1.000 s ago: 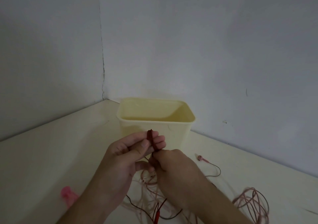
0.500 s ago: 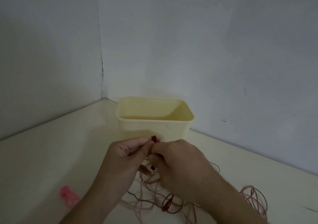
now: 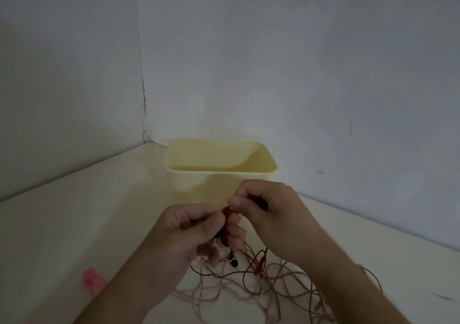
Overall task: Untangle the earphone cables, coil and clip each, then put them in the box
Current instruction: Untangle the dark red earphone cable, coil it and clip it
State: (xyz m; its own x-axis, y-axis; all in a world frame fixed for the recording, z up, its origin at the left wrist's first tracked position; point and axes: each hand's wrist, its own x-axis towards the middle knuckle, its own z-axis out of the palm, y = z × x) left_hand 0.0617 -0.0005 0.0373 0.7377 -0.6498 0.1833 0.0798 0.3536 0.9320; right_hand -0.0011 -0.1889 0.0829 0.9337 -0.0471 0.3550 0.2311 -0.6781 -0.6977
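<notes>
From my feed I look into a corner where two plain grey-white walls meet: the left wall (image 3: 62,79) and the right wall (image 3: 311,62). A thin dark crack (image 3: 142,94) runs down the seam between them to the desk. The right wall carries a short dark scratch (image 3: 351,128) and a tiny dark speck (image 3: 321,172) lower down. The cream desk (image 3: 74,224) butts against both walls. The light is dim and even, with soft shadow along the wall bases.

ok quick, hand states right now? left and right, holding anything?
Left hand: fingers curled, pinching the dark red earphone cable.
Right hand: fingers curled, pinching the same cable just above the left; loose pink cables lie on the table.
</notes>
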